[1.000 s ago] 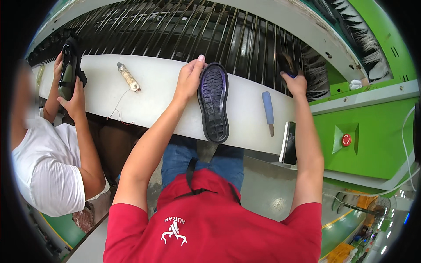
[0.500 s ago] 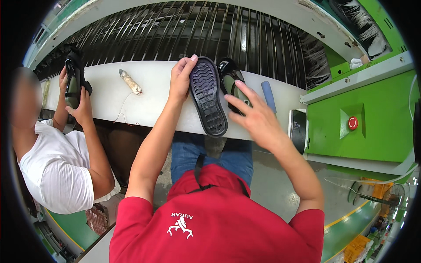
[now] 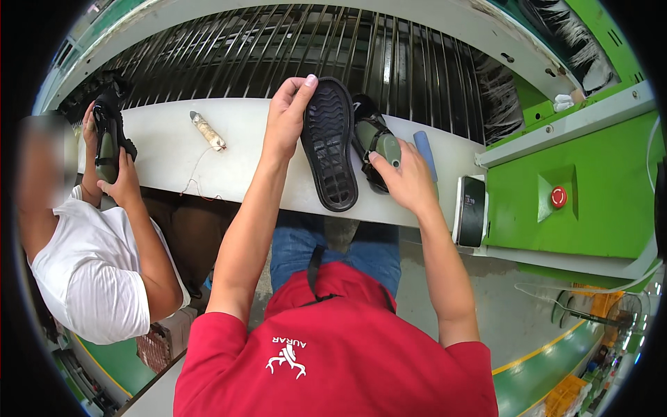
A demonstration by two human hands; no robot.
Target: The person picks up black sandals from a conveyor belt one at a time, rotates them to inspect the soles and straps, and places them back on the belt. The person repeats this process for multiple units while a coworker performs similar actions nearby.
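My left hand [image 3: 285, 118] grips a black shoe sole [image 3: 329, 142] along its upper left edge, thumb on top. The sole is raised, its hollow ribbed face toward me. Just right of it is a black shoe upper [image 3: 366, 132] fitted on a green shoe last [image 3: 387, 148]. My right hand [image 3: 411, 177] is closed round the heel end of that last, thumb on its left side. Some fingers are hidden behind the last. Part of the upper lies hidden behind the sole.
The white worktop [image 3: 240, 163] carries a cream wrapped tool [image 3: 208, 131] with a thin cord and a blue bar [image 3: 424, 154]. Metal rollers [image 3: 292, 48] run behind. At right stand a phone [image 3: 472, 210] and a green machine with a red button [image 3: 558, 197]. A co-worker [image 3: 97, 271] holds another shoe [image 3: 108, 135] at left.
My right hand, its fingers spread before, has closed on the last's heel end. The sole has shifted slightly up. The co-worker's shoe has moved a little left.
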